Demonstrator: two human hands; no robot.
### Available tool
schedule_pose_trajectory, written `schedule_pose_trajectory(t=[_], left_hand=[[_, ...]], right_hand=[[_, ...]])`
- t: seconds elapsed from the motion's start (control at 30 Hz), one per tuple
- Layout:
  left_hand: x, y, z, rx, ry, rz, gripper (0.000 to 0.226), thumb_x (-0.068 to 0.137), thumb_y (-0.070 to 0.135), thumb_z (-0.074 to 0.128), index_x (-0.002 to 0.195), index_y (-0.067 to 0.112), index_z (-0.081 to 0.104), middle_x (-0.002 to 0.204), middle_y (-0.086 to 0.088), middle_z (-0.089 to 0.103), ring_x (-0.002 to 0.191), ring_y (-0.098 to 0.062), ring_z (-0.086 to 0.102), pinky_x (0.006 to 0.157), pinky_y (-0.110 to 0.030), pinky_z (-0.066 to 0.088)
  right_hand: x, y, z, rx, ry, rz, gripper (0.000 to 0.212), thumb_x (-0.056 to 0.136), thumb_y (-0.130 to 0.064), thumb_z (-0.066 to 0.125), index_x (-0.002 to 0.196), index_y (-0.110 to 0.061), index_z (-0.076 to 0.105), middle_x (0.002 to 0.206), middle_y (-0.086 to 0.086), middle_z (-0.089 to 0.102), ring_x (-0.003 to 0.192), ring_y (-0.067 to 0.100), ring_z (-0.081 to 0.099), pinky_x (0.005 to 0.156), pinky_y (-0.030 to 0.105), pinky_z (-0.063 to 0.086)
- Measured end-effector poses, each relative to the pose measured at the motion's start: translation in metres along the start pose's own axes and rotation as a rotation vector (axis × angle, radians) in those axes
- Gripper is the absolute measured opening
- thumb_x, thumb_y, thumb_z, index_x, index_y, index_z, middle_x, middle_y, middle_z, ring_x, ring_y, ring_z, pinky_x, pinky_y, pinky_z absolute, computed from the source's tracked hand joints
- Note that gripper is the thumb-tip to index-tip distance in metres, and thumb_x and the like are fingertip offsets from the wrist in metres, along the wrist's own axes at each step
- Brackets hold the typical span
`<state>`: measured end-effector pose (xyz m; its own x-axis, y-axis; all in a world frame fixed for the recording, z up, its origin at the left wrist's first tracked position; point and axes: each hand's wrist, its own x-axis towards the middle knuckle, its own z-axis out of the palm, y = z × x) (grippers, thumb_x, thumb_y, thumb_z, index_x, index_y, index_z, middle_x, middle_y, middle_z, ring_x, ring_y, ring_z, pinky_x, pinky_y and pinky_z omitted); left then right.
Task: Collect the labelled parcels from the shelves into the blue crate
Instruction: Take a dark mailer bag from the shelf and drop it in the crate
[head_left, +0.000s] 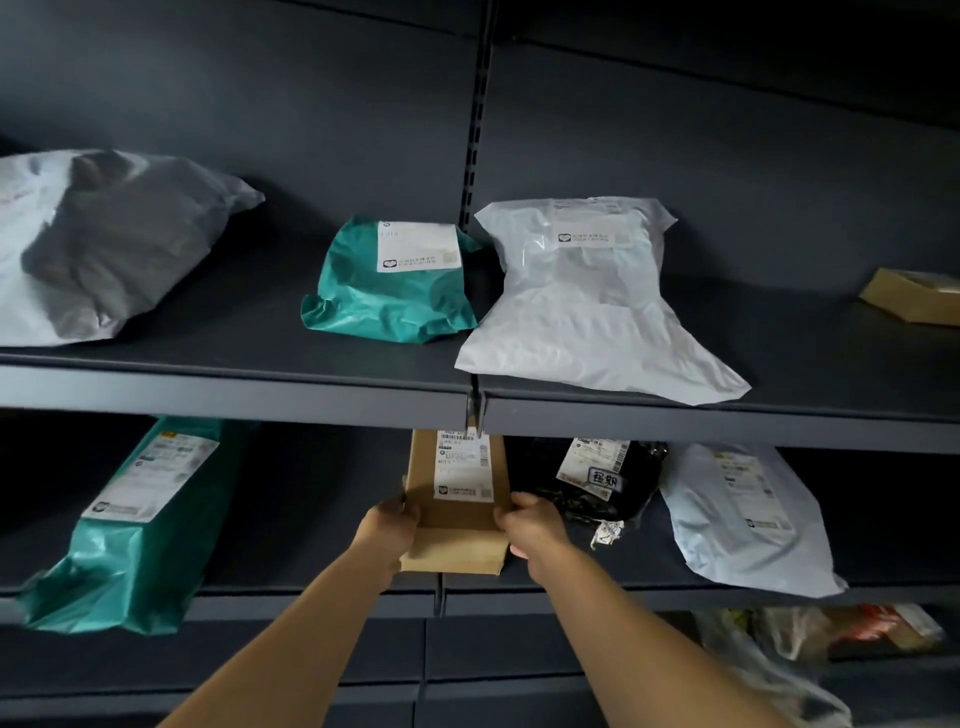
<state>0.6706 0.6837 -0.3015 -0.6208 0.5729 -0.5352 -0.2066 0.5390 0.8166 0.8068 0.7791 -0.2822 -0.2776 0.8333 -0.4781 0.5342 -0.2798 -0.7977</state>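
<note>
A brown cardboard parcel (457, 519) with a white label lies on the lower shelf (311, 597), its far end hidden under the upper shelf's edge. My left hand (392, 525) grips its left side and my right hand (530, 522) grips its right side. More labelled parcels lie on the lower shelf: a long green bag (124, 525) at the left, a black bag (597, 480) right of the box, and a pale blue-white bag (743, 514). The blue crate is out of view.
The upper shelf (234, 387) carries a large grey-white bag (104, 244), a small green labelled bag (395, 280), a white bag (592, 301) and a brown box (914, 299) at the far right. Clear plastic bags (779, 654) lie on a shelf below right.
</note>
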Motion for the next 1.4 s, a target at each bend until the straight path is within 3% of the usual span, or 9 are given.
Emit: schedule_pose_trajectory(t=[0.2, 0.33, 0.43, 0.67, 0.8, 0.97, 1.13, 1.27, 1.4], left_hand=[[0.004, -0.003, -0.005, -0.088, 0.047, 0.028, 0.044, 0.093, 0.005, 0.047, 0.132, 0.022, 0.055, 0.086, -0.002, 0.06, 0.078, -0.024, 0.054, 0.08, -0.039, 0.052], [0.006, -0.003, -0.009, -0.135, 0.064, 0.067, 0.049, 0.09, -0.003, 0.048, 0.133, 0.019, 0.055, 0.125, -0.005, 0.061, 0.11, -0.024, 0.059, 0.1, -0.042, 0.049], [0.006, -0.003, -0.011, -0.154, 0.072, 0.101, 0.049, 0.089, -0.003, 0.051, 0.134, 0.017, 0.054, 0.13, -0.004, 0.06, 0.118, -0.026, 0.057, 0.105, -0.043, 0.045], [0.002, -0.003, -0.015, -0.142, 0.073, 0.116, 0.048, 0.09, -0.001, 0.05, 0.134, 0.017, 0.054, 0.127, -0.003, 0.06, 0.113, -0.024, 0.058, 0.102, -0.043, 0.048], [0.004, -0.003, -0.019, -0.132, 0.072, 0.081, 0.047, 0.091, -0.001, 0.05, 0.132, 0.022, 0.056, 0.109, 0.0, 0.062, 0.092, -0.024, 0.059, 0.092, -0.048, 0.053], [0.008, -0.005, -0.023, -0.024, 0.08, 0.055, 0.045, 0.092, 0.001, 0.043, 0.127, 0.023, 0.059, 0.082, -0.002, 0.06, 0.083, -0.028, 0.057, 0.082, -0.041, 0.053], [0.011, 0.0, -0.023, 0.105, 0.108, 0.067, 0.033, 0.092, 0.006, 0.043, 0.12, 0.009, 0.059, 0.103, -0.015, 0.065, 0.096, -0.033, 0.063, 0.088, -0.043, 0.053], [0.006, 0.019, -0.01, 0.237, 0.159, 0.167, 0.029, 0.09, 0.014, 0.045, 0.118, 0.014, 0.054, 0.102, -0.01, 0.062, 0.09, -0.028, 0.06, 0.072, -0.034, 0.051], [0.001, 0.038, 0.016, 0.368, 0.203, 0.321, 0.045, 0.081, 0.013, 0.047, 0.125, 0.022, 0.056, 0.119, -0.011, 0.057, 0.111, -0.033, 0.054, 0.091, -0.047, 0.051]], right_hand=[[0.006, 0.006, 0.004, 0.087, 0.068, -0.027, 0.051, 0.083, -0.003, 0.066, 0.131, -0.017, 0.057, 0.128, 0.004, 0.063, 0.111, 0.02, 0.063, 0.097, 0.037, 0.053], [0.005, 0.003, 0.004, 0.166, 0.084, -0.057, 0.052, 0.082, 0.001, 0.067, 0.129, -0.018, 0.058, 0.129, 0.003, 0.061, 0.113, 0.02, 0.06, 0.098, 0.037, 0.051], [0.005, 0.002, 0.004, 0.175, 0.09, -0.088, 0.052, 0.08, 0.001, 0.067, 0.128, -0.018, 0.058, 0.127, 0.003, 0.061, 0.11, 0.02, 0.062, 0.095, 0.035, 0.052], [0.004, 0.002, 0.004, 0.181, 0.082, -0.093, 0.053, 0.081, 0.001, 0.068, 0.13, -0.016, 0.057, 0.128, 0.004, 0.06, 0.1, 0.016, 0.062, 0.087, 0.032, 0.055], [0.006, 0.002, 0.008, 0.17, 0.071, -0.074, 0.053, 0.081, 0.0, 0.068, 0.131, -0.015, 0.056, 0.127, 0.005, 0.061, 0.111, 0.021, 0.061, 0.099, 0.038, 0.05], [0.012, 0.006, 0.017, 0.1, 0.045, -0.023, 0.051, 0.082, 0.003, 0.061, 0.13, -0.015, 0.057, 0.128, 0.005, 0.063, 0.112, 0.022, 0.061, 0.097, 0.038, 0.052], [0.013, 0.007, 0.013, 0.04, 0.048, -0.028, 0.045, 0.082, -0.001, 0.064, 0.126, -0.011, 0.06, 0.126, 0.006, 0.063, 0.112, 0.023, 0.061, 0.098, 0.038, 0.052], [0.016, 0.004, -0.003, 0.044, 0.099, -0.05, 0.041, 0.083, -0.007, 0.068, 0.123, -0.01, 0.062, 0.126, 0.007, 0.063, 0.114, 0.023, 0.06, 0.098, 0.04, 0.052], [0.021, 0.003, -0.032, 0.092, 0.169, -0.066, 0.033, 0.082, -0.009, 0.069, 0.115, -0.007, 0.066, 0.118, 0.008, 0.066, 0.104, 0.021, 0.06, 0.096, 0.039, 0.052]])
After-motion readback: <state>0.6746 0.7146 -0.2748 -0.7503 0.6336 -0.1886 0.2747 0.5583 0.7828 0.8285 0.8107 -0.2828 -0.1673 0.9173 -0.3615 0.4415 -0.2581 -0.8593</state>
